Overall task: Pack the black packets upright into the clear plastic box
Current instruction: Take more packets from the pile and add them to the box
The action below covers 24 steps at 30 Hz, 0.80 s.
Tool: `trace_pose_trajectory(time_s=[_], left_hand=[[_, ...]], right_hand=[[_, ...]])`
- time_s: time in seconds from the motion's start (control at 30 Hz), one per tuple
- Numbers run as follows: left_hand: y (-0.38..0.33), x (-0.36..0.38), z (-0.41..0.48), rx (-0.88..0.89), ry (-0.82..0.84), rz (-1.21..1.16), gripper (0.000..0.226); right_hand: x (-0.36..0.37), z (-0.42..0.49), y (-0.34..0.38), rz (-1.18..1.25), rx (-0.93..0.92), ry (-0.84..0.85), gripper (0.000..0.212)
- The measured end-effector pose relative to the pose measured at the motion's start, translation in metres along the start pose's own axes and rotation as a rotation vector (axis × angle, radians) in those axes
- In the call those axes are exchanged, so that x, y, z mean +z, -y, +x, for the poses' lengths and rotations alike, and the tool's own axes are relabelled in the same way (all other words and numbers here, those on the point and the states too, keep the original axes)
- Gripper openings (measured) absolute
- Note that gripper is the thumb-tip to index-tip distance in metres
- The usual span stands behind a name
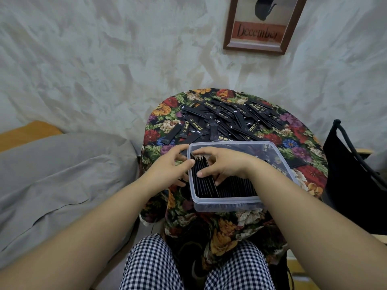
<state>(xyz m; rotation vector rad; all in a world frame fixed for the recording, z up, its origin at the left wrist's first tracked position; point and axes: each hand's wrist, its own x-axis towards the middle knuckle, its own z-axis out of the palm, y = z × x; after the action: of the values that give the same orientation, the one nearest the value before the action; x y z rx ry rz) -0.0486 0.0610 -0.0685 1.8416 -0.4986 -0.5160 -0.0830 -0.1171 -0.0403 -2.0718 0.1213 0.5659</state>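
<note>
The box [226,204] sits on the floral cloth [310,174] of a round table, at about 6 o'clock on the tabletop, at the edge nearest the person. Inside it a row of packets [234,187] stands on edge, filling the near part from the left wall toward the right; those at the left end lean. The right hand [224,166] is down in the box at its 10 o'clock corner, fingers curled over the tops of the leaning packets and the thumb stretched along their left face, so it grips that bunch. The left hand [169,164] is at 9 o'clock of the box, just outside the left wall: its thumb rests on the rim and its curled fingers lie against the outer wall, holding the box. A loose pile [226,120] of more black packets lies flat across the table from 10 to 2 o'clock, behind the box. A grey sheet [52,174] lies off at 9 o'clock, a black bag [356,174] at 3 o'clock, and a framed print [259,24] hangs on the wall at 12. Checked trousers [150,266] show below the table.
</note>
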Motion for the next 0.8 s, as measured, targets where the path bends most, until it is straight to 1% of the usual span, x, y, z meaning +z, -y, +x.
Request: trace_pose_trajectory(time_s=[0.1, 0.2, 0.33, 0.47, 0.5, 0.53, 0.63, 0.8], left_hand=[[0.0, 0.001, 0.0, 0.004, -0.014, -0.024, 0.033], [0.0, 0.004, -0.002, -0.011, -0.036, -0.051, 0.037], [0.002, 0.01, -0.003, -0.029, -0.068, -0.088, 0.042], [0.002, 0.014, -0.006, -0.042, -0.092, -0.14, 0.041], [0.002, 0.014, -0.007, -0.05, -0.096, -0.152, 0.04], [0.002, 0.013, -0.009, -0.058, -0.098, -0.163, 0.041], [0.005, 0.014, -0.014, -0.072, -0.087, -0.167, 0.047], [0.004, 0.019, -0.019, -0.12, -0.075, -0.192, 0.038]], right_hand=[[-0.001, -0.001, 0.001, 0.001, -0.016, 0.012, 0.057], [-0.001, -0.002, 0.001, -0.004, -0.027, 0.004, 0.052], [0.002, -0.004, 0.001, -0.019, -0.038, -0.01, 0.057], [0.007, -0.012, -0.002, -0.056, -0.049, -0.102, 0.074], [0.007, -0.015, -0.005, -0.031, -0.037, -0.119, 0.074], [0.006, -0.018, -0.007, 0.013, -0.011, -0.129, 0.07], [0.004, -0.029, -0.013, 0.145, 0.071, -0.133, 0.048], [0.011, -0.029, -0.016, 0.188, 0.121, -0.195, 0.042]])
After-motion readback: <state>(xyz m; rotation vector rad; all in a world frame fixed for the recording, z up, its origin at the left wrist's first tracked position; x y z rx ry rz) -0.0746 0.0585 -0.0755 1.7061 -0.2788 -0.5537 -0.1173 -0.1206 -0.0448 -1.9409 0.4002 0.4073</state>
